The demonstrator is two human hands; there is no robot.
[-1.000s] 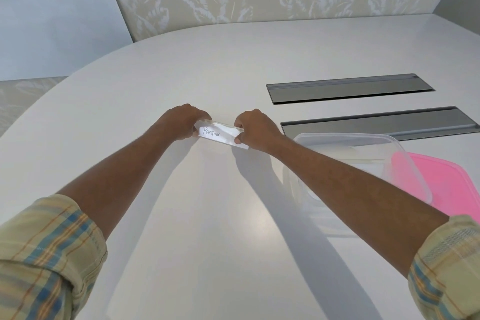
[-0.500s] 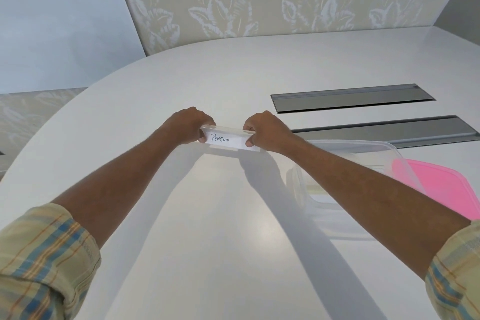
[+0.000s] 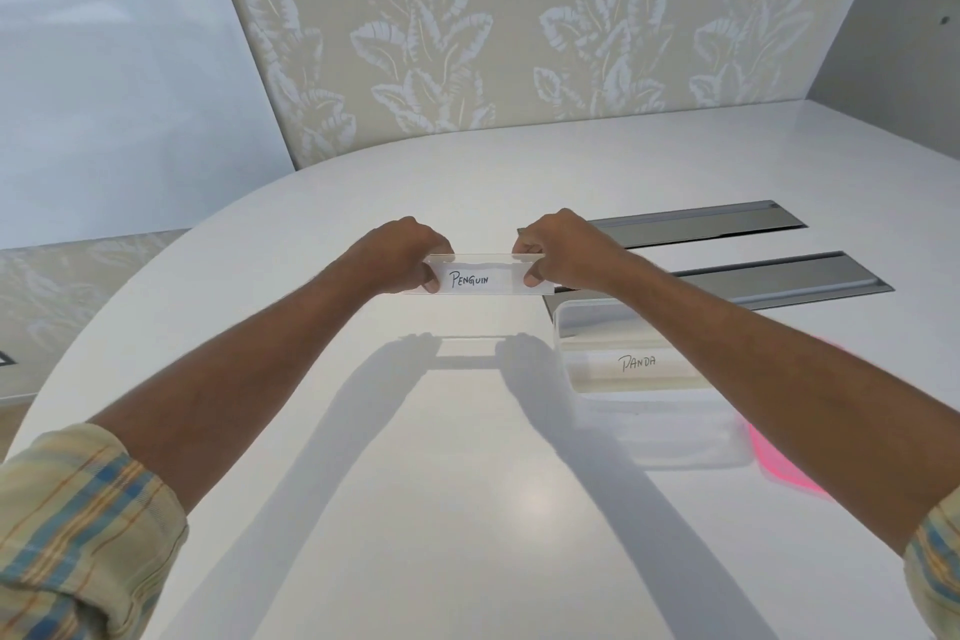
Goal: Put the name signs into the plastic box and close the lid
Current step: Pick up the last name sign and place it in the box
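Pinching the Penguin sign (image 3: 480, 277) by both ends, left hand (image 3: 402, 252) and right hand (image 3: 561, 247) hold it lengthwise left-to-right, the plastic box (image 3: 644, 437) lying nearer the right grip.

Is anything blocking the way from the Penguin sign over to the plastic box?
Nothing visible does. The Penguin sign is held above the table between left hand and right hand. The plastic box sits open; the pink lid lies beside it.

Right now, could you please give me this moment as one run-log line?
left hand: grips PENGUIN sign | right hand: grips its other end | sign: above table | plastic box: open, holds PANDA sign | pink lid: off
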